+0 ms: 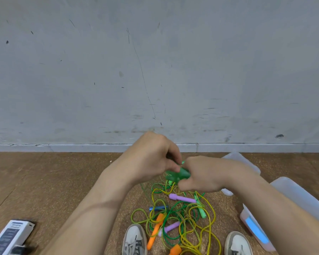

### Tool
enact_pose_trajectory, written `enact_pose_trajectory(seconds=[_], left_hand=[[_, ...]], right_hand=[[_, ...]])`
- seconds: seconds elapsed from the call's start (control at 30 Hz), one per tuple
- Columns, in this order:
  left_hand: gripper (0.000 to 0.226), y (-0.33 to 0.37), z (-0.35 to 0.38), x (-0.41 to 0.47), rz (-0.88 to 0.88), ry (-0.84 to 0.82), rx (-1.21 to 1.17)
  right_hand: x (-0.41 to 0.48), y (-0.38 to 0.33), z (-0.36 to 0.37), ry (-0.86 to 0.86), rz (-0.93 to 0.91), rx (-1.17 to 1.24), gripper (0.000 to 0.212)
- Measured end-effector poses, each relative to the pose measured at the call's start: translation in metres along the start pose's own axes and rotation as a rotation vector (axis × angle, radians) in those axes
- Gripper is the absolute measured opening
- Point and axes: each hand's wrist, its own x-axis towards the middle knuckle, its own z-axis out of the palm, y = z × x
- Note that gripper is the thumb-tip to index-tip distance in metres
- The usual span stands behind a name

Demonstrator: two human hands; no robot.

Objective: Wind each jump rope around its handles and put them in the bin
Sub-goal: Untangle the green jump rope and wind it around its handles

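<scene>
My left hand (151,159) and my right hand (206,174) meet in front of me, both closed on a pair of dark green jump-rope handles (177,174). A thin green cord hangs from them toward the floor. Below lies a tangled pile of yellow and green ropes (182,219) with purple handles (181,198), orange handles (156,230), a light green handle (201,210) and a blue handle (157,207). A clear plastic bin (291,194) stands on the floor at the right, partly hidden behind my right forearm.
A clear lid (238,159) lies behind my right hand near the wall. A white box with dark print (11,236) sits at the bottom left. My two grey shoes (134,240) flank the rope pile. A grey wall rises beyond the brown floor.
</scene>
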Motion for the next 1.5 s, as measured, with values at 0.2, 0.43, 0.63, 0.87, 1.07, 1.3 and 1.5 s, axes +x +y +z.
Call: enact_pose_trajectory(seconds=[0.2, 0.43, 0.63, 0.87, 1.07, 1.3, 1.5], left_hand=[[0.02, -0.015, -0.006, -0.004, -0.121, -0.23, -0.62], [0.038, -0.022, -0.001, 0.0, -0.159, -0.391, -1.331], [0.037, -0.025, 0.005, 0.008, -0.156, -0.224, -1.443], [0.014, -0.03, 0.012, 0.014, -0.203, -0.145, -1.576], [0.01, -0.021, 0.021, 0.016, -0.308, -0.108, -1.419], [0.008, -0.01, 0.01, 0.01, -0.301, 0.182, -0.88], [0.009, -0.003, 0.014, 0.006, -0.217, 0.279, -0.568]], right_hand=[[-0.012, -0.004, -0.003, 0.044, -0.141, 0.057, 0.033], [-0.024, -0.012, 0.0, 0.317, -0.251, 0.233, 0.026], [-0.016, -0.007, 0.008, 0.534, -0.265, 0.441, 0.017], [-0.018, -0.012, 0.005, 0.534, -0.288, 0.825, 0.063], [-0.013, -0.015, 0.0, 0.509, -0.236, 1.27, 0.02], [0.001, 0.004, -0.01, 0.731, 0.006, 1.419, 0.01], [0.007, 0.02, -0.009, 0.823, 0.194, 0.565, 0.023]])
